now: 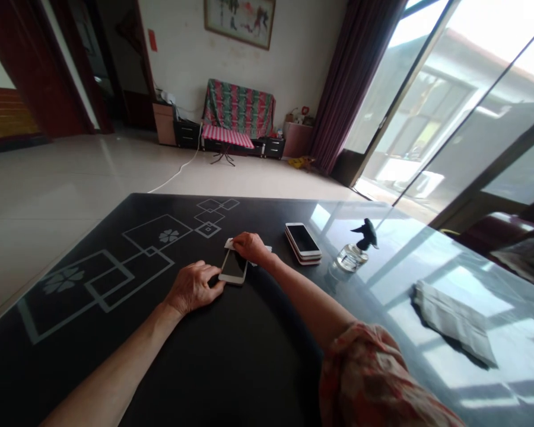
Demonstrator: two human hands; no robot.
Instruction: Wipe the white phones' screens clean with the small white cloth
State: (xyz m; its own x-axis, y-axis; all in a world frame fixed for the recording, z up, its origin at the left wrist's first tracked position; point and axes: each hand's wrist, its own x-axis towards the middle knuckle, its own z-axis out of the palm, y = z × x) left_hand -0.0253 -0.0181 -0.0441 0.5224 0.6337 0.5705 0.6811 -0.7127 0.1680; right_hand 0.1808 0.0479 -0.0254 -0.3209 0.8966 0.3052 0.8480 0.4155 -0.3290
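A white-framed smartphone (pixel 234 268) with a dark screen lies face up on the black table. My left hand (pixel 196 287) grips its lower left edge, with the thumb at the bottom corner. My right hand (pixel 250 247) is closed on a white cloth or tissue (pixel 229 244) pressed against the phone's top end. Part of that white piece pokes out to the right of the hand, and the rest is hidden under the fingers.
Right of my hands is a stack of smartphones (pixel 303 242). Beyond it stands a clear spray bottle (pixel 353 256) with a black trigger head. A folded grey cloth (pixel 454 323) lies at the right. The table's far edge (pixel 258 196) faces a tiled floor.
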